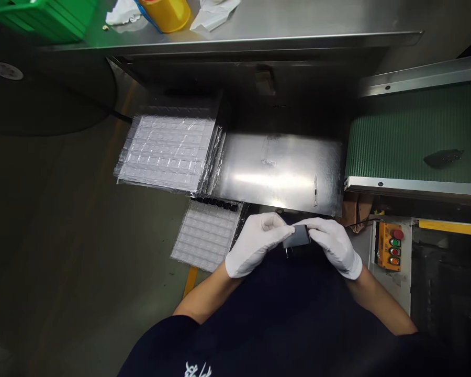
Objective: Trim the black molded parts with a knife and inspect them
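Observation:
My left hand (pixel 257 243) and my right hand (pixel 333 246), both in white gloves, pinch a small dark grey rectangular part (pixel 298 236) between their fingertips in front of my chest. Part of it is hidden by my fingers. Just left of my left hand lies a clear plastic blister tray (pixel 206 235), with a row of small black pieces (pixel 214 204) along its far edge. Farther off, a stack of clear blister trays in plastic film (pixel 167 154) sits on the left.
A steel plate (pixel 278 173) with a thin metal tool (pixel 315 191) lies ahead. A green conveyor belt (pixel 412 136) runs to the right, beside an orange control box (pixel 389 246) with red and green buttons. A steel shelf (pixel 259 36) holds a yellow container (pixel 165 10), tissues and a green crate (pixel 35 18).

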Demonstrator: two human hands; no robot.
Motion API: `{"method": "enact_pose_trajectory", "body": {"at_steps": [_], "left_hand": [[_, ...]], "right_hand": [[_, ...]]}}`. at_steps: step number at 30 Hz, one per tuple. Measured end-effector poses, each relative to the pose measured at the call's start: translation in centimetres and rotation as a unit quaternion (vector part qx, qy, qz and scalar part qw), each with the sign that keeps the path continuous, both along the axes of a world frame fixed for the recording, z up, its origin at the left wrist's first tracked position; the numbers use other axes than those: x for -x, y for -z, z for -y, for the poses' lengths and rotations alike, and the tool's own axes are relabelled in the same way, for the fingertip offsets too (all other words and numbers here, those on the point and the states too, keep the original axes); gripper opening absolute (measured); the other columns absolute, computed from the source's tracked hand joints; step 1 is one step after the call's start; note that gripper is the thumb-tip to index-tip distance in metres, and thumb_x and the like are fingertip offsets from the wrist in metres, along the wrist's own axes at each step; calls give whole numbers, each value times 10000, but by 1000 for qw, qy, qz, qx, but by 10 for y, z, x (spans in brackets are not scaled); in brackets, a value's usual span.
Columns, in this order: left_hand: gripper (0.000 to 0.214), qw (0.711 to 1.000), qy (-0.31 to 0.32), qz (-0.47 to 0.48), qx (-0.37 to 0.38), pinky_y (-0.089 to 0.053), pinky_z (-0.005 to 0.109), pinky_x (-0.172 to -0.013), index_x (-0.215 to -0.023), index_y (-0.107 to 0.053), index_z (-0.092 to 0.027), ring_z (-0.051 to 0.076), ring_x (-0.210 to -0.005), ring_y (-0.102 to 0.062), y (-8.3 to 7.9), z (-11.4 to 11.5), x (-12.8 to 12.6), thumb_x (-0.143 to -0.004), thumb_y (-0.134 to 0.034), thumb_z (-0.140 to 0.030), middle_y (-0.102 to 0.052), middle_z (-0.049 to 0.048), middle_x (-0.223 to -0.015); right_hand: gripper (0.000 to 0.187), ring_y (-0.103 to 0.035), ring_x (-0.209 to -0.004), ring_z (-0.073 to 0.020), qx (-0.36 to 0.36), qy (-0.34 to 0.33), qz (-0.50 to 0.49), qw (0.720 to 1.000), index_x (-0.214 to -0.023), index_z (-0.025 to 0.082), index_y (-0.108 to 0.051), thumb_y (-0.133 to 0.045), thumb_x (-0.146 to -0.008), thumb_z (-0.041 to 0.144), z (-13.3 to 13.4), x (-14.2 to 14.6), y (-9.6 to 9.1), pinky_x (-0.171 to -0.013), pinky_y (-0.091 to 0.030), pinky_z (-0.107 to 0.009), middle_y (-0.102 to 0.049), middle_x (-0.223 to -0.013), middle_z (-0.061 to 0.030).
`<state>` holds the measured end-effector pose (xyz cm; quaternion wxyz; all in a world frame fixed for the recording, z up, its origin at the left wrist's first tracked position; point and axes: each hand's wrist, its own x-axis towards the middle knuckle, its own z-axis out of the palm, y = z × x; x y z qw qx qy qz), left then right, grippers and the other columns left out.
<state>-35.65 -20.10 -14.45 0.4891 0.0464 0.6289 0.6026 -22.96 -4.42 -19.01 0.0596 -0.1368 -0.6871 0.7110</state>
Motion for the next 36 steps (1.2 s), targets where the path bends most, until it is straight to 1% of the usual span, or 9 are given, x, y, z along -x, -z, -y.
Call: {"method": "enact_pose_trajectory", "body": {"at_steps": [6, 9, 13, 16, 19, 23, 26, 31, 36], "left_hand": [[361, 998, 41, -29, 26, -308, 223, -507, -619, -624, -138, 71, -532, -404, 3, 2, 21, -746, -863, -377, -554, -26, -585], [364, 998, 50, -20, 12, -309, 226, -516, -611, -602, -139, 72, -543, -396, 7, 3, 30, -717, -882, -346, -541, -30, -586], [388, 999, 48, 9, -1, -284, 217, -501, -611, -594, -138, 63, -529, -374, 9, 4, 43, -718, -883, -373, -513, -43, -570], [425, 998, 34, 57, -22, -241, 209, -462, -598, -572, -146, 49, -477, -350, 8, 3, 52, -726, -883, -405, -481, -59, -525], [446, 993, 20, 100, -52, -220, 210, -427, -581, -563, -153, 44, -426, -342, 9, 2, 61, -720, -892, -421, -459, -67, -481], [451, 993, 23, 96, -64, -182, 212, -410, -564, -563, -152, 41, -399, -324, 14, 2, 69, -732, -890, -413, -435, -70, -455], [464, 995, 23, 82, -60, -176, 213, -422, -554, -546, -152, 42, -412, -316, 18, 2, 71, -735, -889, -408, -415, -73, -449], [466, 997, 13, 52, -47, -205, 215, -450, -571, -556, -147, 45, -454, -328, 18, -1, 72, -698, -908, -426, -441, -71, -491], [434, 997, 28, 52, -41, -218, 209, -447, -596, -584, -143, 43, -462, -329, 17, 0, 76, -695, -908, -415, -453, -75, -508]], "right_hand": [[301, -560, -610, -130, 22, -11, 90, 996, -812, 191, -682, -782, -834, 474, 4, 19, -8, -574, -470, -256, -645, -700, 3], [381, -501, -576, -113, 9, -8, 106, 994, -774, 193, -624, -762, -852, 540, 12, 30, -7, -540, -419, -252, -598, -667, 15], [520, -462, -562, -125, -30, 54, 105, 992, -686, 211, -566, -656, -904, 674, 21, 44, -7, -522, -398, -276, -532, -617, 14], [581, -504, -605, -158, -50, 72, 97, 991, -681, 228, -603, -519, -962, 730, 20, 53, -15, -577, -460, -308, -558, -650, -12], [573, -599, -677, -186, -9, 48, 98, 994, -778, 239, -697, -461, -995, 714, 14, 57, -26, -647, -525, -321, -650, -731, -38], [424, -612, -655, -173, 66, 9, 154, 986, -909, 213, -707, -723, -867, 634, 11, 59, -34, -611, -518, -297, -661, -737, -21], [400, -573, -635, -139, 96, 5, 204, 974, -890, 196, -661, -861, -754, 514, 14, 61, -34, -591, -475, -266, -628, -729, 8], [432, -528, -639, -115, 126, 40, 196, 972, -799, 195, -573, -897, -707, 464, 25, 68, -30, -603, -451, -254, -595, -738, 26], [497, -433, -592, -115, 54, 90, 171, 980, -694, 213, -502, -787, -798, 607, 34, 76, -23, -543, -382, -256, -478, -644, 37]]}}
